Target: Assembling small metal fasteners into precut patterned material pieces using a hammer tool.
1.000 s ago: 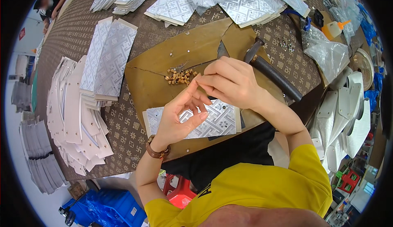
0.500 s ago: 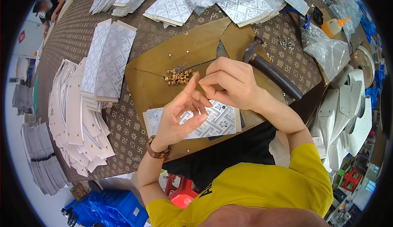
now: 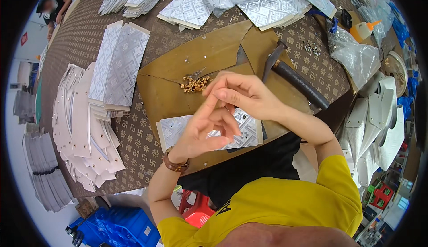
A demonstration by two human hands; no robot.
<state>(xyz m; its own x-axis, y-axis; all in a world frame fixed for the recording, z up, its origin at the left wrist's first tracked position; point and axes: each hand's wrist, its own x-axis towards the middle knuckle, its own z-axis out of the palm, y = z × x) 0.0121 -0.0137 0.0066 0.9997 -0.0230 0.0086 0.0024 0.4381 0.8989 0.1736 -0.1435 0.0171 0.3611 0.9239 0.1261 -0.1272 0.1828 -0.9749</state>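
Observation:
My left hand (image 3: 206, 130) is above a silver patterned panel (image 3: 171, 129), thumb out to the side and index finger stretched up. Its other fingers curl loosely, and no object shows in it. My right hand (image 3: 247, 93) meets that index fingertip, its own thumb and fingers pinched together. Anything between them is hidden. Just beyond the hands lies a small heap of gold metal fasteners (image 3: 194, 84) on a worn brown mat (image 3: 167, 75). The panel, partly covered by my left hand, has small dark holes at its right part.
A dark-handled hammer (image 3: 301, 84) rests at the right of the mat. Stacked patterned panels (image 3: 127, 64) and white pieces (image 3: 80, 122) stand left. Behind the hammer are small loose metal parts (image 3: 311, 47), a plastic bag (image 3: 354, 55) and an orange bottle (image 3: 361, 31). Another person (image 3: 55, 8) is at far left.
My right hand has moved slightly left and down and turned, its thumb now lying against the left index fingertip. The left hand has shifted a little right, its fingers more curled.

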